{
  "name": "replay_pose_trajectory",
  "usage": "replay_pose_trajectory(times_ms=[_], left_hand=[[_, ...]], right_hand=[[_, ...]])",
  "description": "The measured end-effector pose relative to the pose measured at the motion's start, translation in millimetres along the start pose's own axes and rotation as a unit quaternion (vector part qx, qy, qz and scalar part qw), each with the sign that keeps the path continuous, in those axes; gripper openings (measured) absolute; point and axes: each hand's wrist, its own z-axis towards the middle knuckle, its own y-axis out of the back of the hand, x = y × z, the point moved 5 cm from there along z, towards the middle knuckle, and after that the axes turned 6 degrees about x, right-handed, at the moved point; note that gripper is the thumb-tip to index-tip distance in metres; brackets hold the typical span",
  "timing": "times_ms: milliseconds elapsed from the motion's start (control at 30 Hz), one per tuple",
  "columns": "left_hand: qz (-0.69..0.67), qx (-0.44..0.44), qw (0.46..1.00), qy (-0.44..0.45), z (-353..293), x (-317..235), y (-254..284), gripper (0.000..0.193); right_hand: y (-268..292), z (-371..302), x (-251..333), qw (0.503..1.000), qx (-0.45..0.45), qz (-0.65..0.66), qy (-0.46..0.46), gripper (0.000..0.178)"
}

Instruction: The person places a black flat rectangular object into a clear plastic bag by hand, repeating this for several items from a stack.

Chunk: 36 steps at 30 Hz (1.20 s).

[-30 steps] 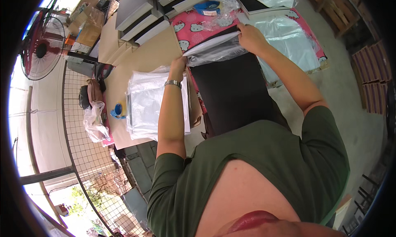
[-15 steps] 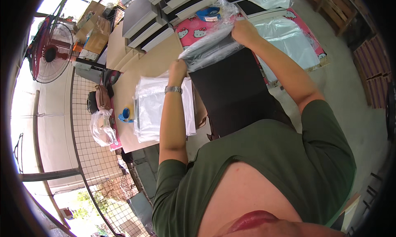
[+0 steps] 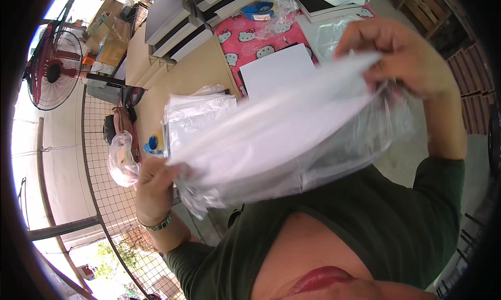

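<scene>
A white sheet [image 3: 276,127] with clear plastic film [image 3: 355,148] along its near side is held up in front of my chest, blurred by motion. My left hand [image 3: 155,184] is closed on its left end. On the far right end, my right hand [image 3: 404,57] pinches sheet and film between thumb and fingers. Beyond them a white-topped flat piece [image 3: 276,70] lies on the pink patterned cover [image 3: 229,52], partly hidden by the raised sheet. A pile of clear plastic sleeves [image 3: 195,114] rests on the table by my left forearm.
Stacks of grey and black boards [image 3: 172,26] stand at the back left. A blue tape dispenser [image 3: 258,12] sits near crumpled film; another blue tape piece [image 3: 152,144] is at the left edge. More plastic sleeves [image 3: 323,31] lie right. A fan [image 3: 52,70] stands far left.
Both hands have come back toward my chest and spread apart, lifting the film with a white face now showing. The black board that lay before me is no longer visible.
</scene>
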Motion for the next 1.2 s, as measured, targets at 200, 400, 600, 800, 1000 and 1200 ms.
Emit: replay_pose_trajectory(times_ms=[200,400,600,800,1000,1200], left_hand=[[0.017,0.122,0.970,0.208,-4,61,-23,0.019],[-0.206,0.115,0.917,0.323,16,206,-45,0.016],[-0.215,-0.016,0.920,0.327,66,319,-79,0.029],[0.087,-0.157,0.984,0.007,22,296,-79,0.030],[-0.011,-0.040,0.981,-0.189,14,260,-103,0.031],[-0.100,-0.090,0.990,-0.046,71,302,-110,0.028]], right_hand=[[-21,-26,-80,0.971,0.046,0.233,-0.005,0.036],[-35,-8,-233,0.922,0.021,0.377,-0.082,0.035],[-18,37,-331,0.935,-0.103,0.301,-0.156,0.031],[-15,-2,-237,0.982,-0.081,-0.171,0.025,0.037],[-52,1,-212,0.984,0.106,0.144,-0.004,0.033],[-47,56,-321,0.991,-0.126,-0.018,0.033,0.023]])
